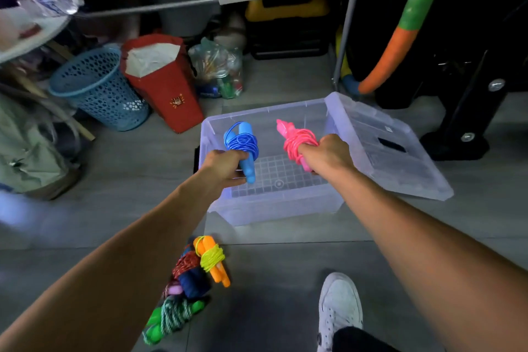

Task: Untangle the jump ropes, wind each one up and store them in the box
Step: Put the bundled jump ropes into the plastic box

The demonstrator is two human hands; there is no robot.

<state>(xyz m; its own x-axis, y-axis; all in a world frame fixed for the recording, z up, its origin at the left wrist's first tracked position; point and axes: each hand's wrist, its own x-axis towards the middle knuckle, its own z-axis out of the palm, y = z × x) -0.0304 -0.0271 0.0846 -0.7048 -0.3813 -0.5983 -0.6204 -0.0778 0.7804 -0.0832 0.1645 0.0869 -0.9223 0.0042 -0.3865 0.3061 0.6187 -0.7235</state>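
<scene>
Both arms outstretched over the box (274, 208) — hands seemingly clenching wound ropes: left (225, 166) blue (243, 143), right (328, 151) pink (297, 140).

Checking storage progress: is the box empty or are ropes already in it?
Empty. The box shows only its bare grid floor; the blue rope and pink rope are held above it, and the lid lies off beside it.

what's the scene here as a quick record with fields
left hand: holds wound blue rope over the box
right hand: holds wound pink rope over the box
box: clear, open, no rope lying in it yet
lid: leaning at box's right side
floor pile: wound ropes, yellow-orange, red-navy, green
</scene>
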